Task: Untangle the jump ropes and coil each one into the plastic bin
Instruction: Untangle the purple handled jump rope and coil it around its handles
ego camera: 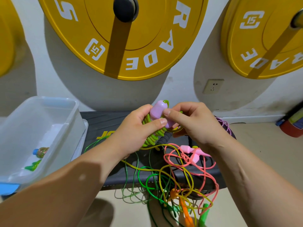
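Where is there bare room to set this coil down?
The plastic bin is bare in its far half, beyond the handles at its near end. The black bench is bare between bin and the left hand gripping the coil. The rope tangle crowds its near right part.

- Straight ahead of you a large yellow weight plate point(147, 38) hung on the white wall point(211, 18), with white lettering and a "15" mark on its face.
- A black hub point(124, 9) sat at that plate's centre.
- You had a second yellow plate point(262, 46) to your right, marked "15" as well, and the edge of a third point(5, 38) at your far left.
- A white wall socket point(213, 86) sat low on the wall between the centre and right plates.
- Below you lay a black worktop point(105, 118) with yellow lettering point(105, 134) partly showing.
- The beige floor point(262, 145) spread to your right.
- A red, blue and green object point(291, 125) stood by the wall at your far right, too cropped to name.
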